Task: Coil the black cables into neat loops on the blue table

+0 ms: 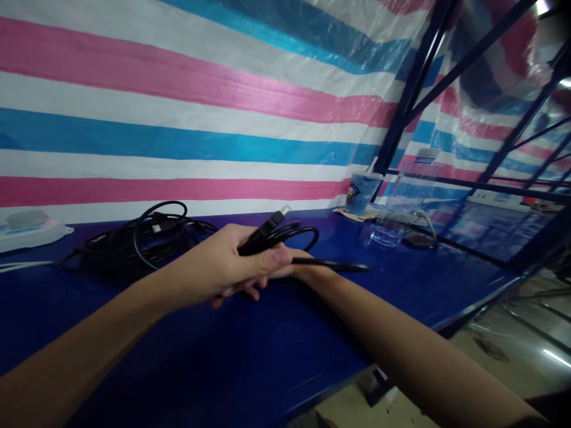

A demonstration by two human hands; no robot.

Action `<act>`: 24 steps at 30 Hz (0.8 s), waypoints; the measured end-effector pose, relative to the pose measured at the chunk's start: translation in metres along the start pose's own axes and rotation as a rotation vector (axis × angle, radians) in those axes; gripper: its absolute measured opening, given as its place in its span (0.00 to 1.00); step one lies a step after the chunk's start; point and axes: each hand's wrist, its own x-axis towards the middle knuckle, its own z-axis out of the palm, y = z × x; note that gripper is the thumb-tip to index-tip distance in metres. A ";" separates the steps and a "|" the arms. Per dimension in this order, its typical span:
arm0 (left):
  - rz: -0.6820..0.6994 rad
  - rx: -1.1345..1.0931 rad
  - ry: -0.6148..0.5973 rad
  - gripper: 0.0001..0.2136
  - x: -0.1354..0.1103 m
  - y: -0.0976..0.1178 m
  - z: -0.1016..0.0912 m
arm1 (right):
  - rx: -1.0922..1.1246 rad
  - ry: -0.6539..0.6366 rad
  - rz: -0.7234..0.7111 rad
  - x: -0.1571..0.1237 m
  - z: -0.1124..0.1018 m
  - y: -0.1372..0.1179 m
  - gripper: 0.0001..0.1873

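My left hand (227, 261) is closed around a black USB cable (285, 235), with its plug pointing up and to the right and a loop of cable beyond my fingers. My right hand (300, 264) lies mostly hidden behind the left hand, touching the same cable; a straight length of it sticks out to the right. Its fingers do not show. Both hands hover just above the blue table (250, 351).
A tangled pile of black cables (134, 241) lies at the back left. A white device (27, 229) sits at the far left. A blue cup (362, 193) and a clear plastic bottle (401, 202) stand at the back right. The table edge runs along the right.
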 end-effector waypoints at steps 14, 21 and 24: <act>0.346 -0.768 0.761 0.23 0.010 0.010 -0.047 | 0.296 0.396 0.026 0.019 0.033 -0.014 0.25; 0.230 -0.789 0.366 0.29 0.010 0.002 -0.025 | 0.558 0.969 0.086 0.021 -0.004 0.007 0.19; 0.137 -0.754 0.286 0.29 0.009 -0.003 -0.026 | 0.104 1.105 0.061 0.009 -0.027 0.022 0.24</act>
